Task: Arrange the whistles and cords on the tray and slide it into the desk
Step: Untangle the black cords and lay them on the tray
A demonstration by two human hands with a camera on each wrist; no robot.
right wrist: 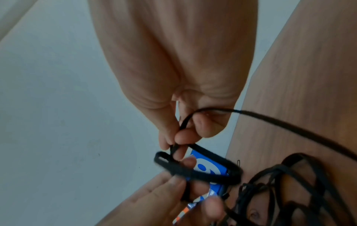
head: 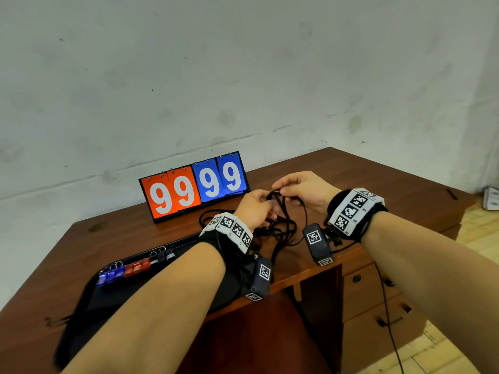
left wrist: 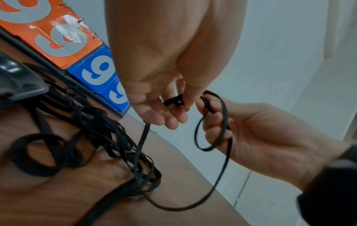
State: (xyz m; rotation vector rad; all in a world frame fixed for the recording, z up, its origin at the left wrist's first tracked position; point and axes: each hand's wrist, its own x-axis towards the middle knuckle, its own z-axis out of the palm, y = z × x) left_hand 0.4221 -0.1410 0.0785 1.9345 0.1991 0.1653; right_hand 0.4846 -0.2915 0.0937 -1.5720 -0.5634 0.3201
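Flip scoreboard [head: 194, 186] (all nines); white wall [head: 243, 76]

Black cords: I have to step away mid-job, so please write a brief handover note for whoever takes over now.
Left hand: pinches a loop of one flat black cord, raised above the desk.
Right hand: pinches the same cord.
The tangled pile of black cords lies on the brown wooden desk, right of the black plastic tray.
Done: blue, red and black plastic whistles sit in a row on the tray.
Left: untangle the cords, lay them on the tray, slide it into the desk.
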